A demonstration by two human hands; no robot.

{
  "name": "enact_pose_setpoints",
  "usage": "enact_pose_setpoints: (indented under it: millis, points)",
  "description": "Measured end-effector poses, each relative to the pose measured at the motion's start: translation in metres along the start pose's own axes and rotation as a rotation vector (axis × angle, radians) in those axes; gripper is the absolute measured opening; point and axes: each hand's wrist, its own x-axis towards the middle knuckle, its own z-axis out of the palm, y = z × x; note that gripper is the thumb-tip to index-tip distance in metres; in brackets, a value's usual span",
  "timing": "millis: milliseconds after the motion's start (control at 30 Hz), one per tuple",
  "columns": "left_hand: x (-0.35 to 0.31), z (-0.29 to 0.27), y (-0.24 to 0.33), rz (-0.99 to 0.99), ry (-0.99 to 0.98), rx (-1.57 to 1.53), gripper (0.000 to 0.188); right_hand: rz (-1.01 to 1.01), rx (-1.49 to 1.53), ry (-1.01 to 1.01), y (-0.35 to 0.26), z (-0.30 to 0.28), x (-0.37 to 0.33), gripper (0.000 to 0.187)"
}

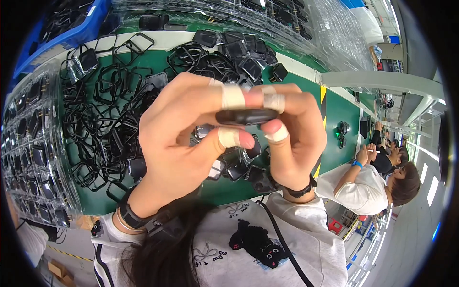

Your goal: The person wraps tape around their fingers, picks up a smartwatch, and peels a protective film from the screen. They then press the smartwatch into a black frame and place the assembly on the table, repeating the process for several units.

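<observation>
Between both hands, raised above the green table, is a small black rounded part (246, 117), seen edge-on. My left hand (184, 117) pinches its left end between thumb and fingers. My right hand (294, 124) grips the right end the same way. Pale tape wraps several fingertips and thumbs. Below and behind my hands lie loose black square frames (114, 129) in a wide heap. Dark square pieces (236, 48) are piled beyond my fingers. The held part's flat faces are turned away, so its exact kind does not show.
Clear plastic trays (36, 158) of black parts stand at the left, with more trays (267, 24) along the far side. A blue bin (62, 40) sits at the far left. Yellow-black tape (321, 129) crosses the green table (339, 112). Seated people (363, 186) work at the right.
</observation>
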Motion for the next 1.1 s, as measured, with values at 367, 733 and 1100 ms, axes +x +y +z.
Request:
enact_pose_setpoints:
  millis: [367,733,1100]
  points:
    - [-0.005,0.009,0.015,0.289,-0.136,0.750,0.033,-0.383,-0.543,-0.067,-0.007,-0.008,-0.006,0.032]
    - [-0.004,0.065,-0.020,-0.339,-0.206,0.587,0.028,0.160,-0.505,-0.078,0.007,-0.082,-0.047,0.029]
    - [0.004,0.110,-0.075,-0.351,-0.489,0.773,0.016,0.261,-0.830,-0.208,0.048,-0.145,-0.047,0.038]
